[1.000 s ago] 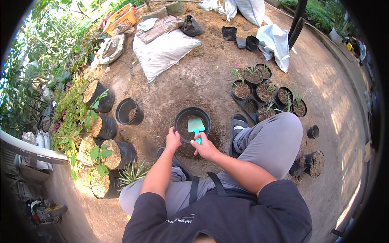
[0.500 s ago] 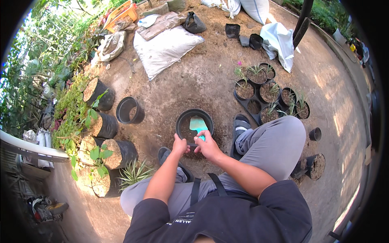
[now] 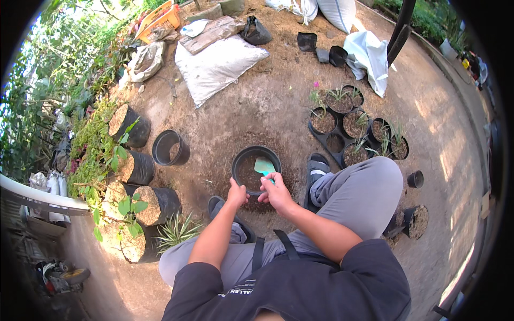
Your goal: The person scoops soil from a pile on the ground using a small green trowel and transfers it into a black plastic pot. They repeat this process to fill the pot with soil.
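Note:
A round black plant pot [image 3: 256, 150] stands on the ground in front of me with dark loose soil [image 3: 247, 171] inside. My left hand [image 3: 238, 193] grips the near left part of its rim, the thumb on top. In my right hand [image 3: 276, 193], closed round the handle, is a small turquoise hand trowel [image 3: 263, 164]. Its blade is inside the pot, over the right side of the soil, and slants up to the left. Little or no soil shows on the blade. The lower end of the handle is hidden by my fingers.
An empty black pot [image 3: 170, 147] tilts at the left, near several soil-filled black bags [image 3: 160, 204]. A black tray [image 3: 324, 140] of potted seedlings lies right of my foot. Beyond is a full white sack [image 3: 219, 67]. A small black pot [image 3: 415, 178] stands by my right knee.
The trowel blade has shifted slightly right and down in the pot and turned more aslant, uncovering more soil at the left. My left hand keeps its grip on the rim.

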`<state>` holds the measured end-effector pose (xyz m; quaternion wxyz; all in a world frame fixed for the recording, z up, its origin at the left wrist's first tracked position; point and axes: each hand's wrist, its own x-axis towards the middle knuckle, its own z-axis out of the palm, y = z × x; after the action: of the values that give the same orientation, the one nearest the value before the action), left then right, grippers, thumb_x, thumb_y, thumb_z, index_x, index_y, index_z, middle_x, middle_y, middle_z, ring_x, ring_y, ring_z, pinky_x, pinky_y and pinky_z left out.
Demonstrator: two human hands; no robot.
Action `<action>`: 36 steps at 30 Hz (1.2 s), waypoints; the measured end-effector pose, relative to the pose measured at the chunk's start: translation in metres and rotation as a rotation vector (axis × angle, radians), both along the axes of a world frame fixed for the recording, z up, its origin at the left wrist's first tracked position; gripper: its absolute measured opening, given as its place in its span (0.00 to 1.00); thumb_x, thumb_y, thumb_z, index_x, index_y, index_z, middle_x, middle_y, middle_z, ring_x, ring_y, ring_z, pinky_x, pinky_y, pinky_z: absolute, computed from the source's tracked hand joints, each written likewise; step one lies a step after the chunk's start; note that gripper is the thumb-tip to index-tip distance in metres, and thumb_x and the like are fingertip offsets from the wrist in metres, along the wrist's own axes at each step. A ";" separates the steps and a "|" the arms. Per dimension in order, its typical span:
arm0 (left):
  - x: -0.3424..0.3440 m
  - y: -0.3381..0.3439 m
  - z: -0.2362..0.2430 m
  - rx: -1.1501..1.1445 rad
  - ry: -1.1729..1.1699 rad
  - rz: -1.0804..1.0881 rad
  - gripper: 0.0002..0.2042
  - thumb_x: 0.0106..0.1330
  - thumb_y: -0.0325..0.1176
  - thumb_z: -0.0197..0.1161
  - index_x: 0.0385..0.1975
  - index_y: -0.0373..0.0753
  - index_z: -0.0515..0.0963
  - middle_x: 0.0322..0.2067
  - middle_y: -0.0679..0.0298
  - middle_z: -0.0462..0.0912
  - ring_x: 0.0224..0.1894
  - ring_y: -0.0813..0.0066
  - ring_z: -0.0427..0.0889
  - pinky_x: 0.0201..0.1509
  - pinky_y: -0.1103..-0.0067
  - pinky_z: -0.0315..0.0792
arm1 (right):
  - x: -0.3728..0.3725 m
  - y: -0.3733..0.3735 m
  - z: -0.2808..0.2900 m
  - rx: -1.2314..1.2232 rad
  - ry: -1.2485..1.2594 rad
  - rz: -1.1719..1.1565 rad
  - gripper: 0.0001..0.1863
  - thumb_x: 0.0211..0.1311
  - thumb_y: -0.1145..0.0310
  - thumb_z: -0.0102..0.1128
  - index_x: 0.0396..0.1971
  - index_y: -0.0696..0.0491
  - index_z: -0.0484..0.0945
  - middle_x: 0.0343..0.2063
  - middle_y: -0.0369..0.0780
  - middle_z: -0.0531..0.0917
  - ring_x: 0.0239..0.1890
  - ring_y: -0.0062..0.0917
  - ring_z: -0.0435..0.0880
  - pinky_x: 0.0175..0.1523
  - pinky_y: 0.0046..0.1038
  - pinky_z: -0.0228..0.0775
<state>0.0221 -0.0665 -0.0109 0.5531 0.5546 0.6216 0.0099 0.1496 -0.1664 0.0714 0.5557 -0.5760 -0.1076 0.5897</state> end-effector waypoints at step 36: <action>0.002 -0.001 -0.005 -0.104 -0.050 0.061 0.32 0.62 0.28 0.41 0.62 0.40 0.31 0.19 0.55 0.76 0.12 0.70 0.74 0.11 0.78 0.67 | -0.015 0.001 0.004 -0.105 -0.223 -0.051 0.15 0.65 0.55 0.44 0.41 0.51 0.61 0.26 0.39 0.74 0.15 0.19 0.74 0.19 0.19 0.62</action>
<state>0.0246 -0.0676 -0.0161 0.5960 0.5056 0.6238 0.0080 0.1342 -0.1658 0.0752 0.5242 -0.6691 -0.1228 0.5123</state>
